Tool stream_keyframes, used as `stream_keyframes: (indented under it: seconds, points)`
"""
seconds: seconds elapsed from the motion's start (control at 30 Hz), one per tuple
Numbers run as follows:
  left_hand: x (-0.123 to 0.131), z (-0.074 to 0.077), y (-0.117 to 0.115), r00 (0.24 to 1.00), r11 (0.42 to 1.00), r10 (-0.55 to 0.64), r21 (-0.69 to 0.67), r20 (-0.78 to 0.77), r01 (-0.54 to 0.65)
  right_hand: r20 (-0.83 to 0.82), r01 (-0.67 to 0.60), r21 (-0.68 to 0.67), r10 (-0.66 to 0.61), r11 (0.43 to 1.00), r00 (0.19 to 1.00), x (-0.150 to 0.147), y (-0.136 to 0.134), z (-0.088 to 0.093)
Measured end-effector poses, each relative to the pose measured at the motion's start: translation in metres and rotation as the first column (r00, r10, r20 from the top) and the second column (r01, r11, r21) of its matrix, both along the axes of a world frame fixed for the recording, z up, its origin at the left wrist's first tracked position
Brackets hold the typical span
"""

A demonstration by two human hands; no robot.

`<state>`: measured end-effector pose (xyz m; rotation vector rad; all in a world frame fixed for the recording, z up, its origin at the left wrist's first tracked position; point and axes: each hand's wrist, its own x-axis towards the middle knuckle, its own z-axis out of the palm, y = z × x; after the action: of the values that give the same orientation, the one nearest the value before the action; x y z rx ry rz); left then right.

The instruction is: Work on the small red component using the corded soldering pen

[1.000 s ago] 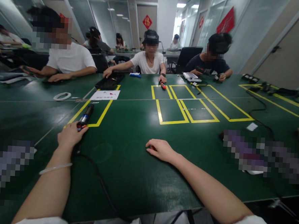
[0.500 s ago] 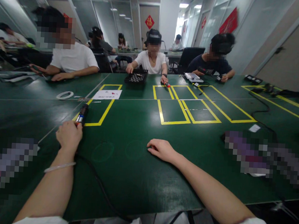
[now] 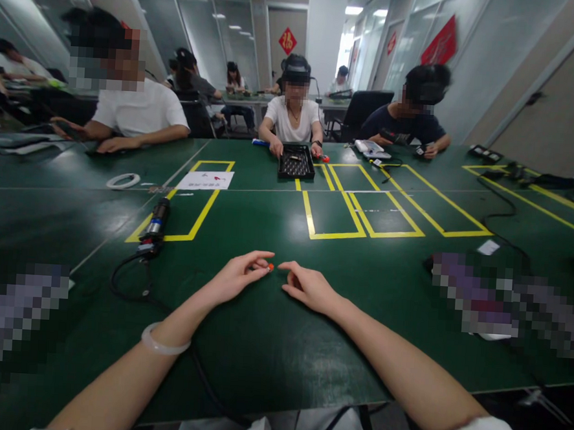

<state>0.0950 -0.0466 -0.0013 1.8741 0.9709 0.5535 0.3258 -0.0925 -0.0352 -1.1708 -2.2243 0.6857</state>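
My left hand (image 3: 239, 276) is over the near middle of the green table (image 3: 360, 297), a pale bangle on its wrist. A small orange piece (image 3: 271, 267) shows at its thumb and fingertips; its kind is too small to make out. Facing it a short way off, my right hand (image 3: 312, 288) rests on the table with fingers loosely bent, apart and empty. A black corded tool with a blue band, resembling an electric screwdriver (image 3: 155, 223), lies to the left, touched by neither hand. Its black cable (image 3: 200, 365) runs under my left forearm.
Across the table a person holds a black tray (image 3: 296, 175) of small parts, with a red-tipped tool (image 3: 323, 158) by one hand. Yellow tape outlines (image 3: 334, 235) mark the tabletop. A white sheet (image 3: 206, 180), a white ring (image 3: 122, 181) and blurred devices (image 3: 476, 298) lie around.
My left hand has let go of the corded tool and moved right, close to my right hand. The person opposite has brought the black tray to the right. My right hand stays in place.
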Motion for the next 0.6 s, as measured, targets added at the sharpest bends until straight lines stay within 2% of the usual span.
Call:
stream_keyframes:
  seconds: [0.1, 0.27, 0.47, 0.6]
  points:
    - [0.011, -0.001, -0.012, 0.997, 0.997, -0.072, -0.029, 0.013, 0.072, -0.043, -0.024, 0.002, 0.024, 1.0, 0.999, -0.004, -0.002, 0.001]
    - [0.015, 0.0, -0.02, 0.989, 0.989, -0.148, -0.017, -0.001, 0.148, -0.038, -0.031, 0.034, 0.032, 0.999, 0.999, -0.006, -0.004, 0.004]
    - [0.018, 0.007, -0.027, 0.986, 0.973, -0.11, 0.188, -0.129, 0.133, -0.225, -0.013, -0.13, -0.016, 0.991, 0.974, -0.005, -0.002, 0.003]
    - [0.02, 0.007, -0.031, 0.969, 0.93, -0.09, 0.328, -0.228, 0.164, -0.223, 0.007, -0.153, -0.042, 0.988, 0.974, -0.004, -0.002, 0.005]
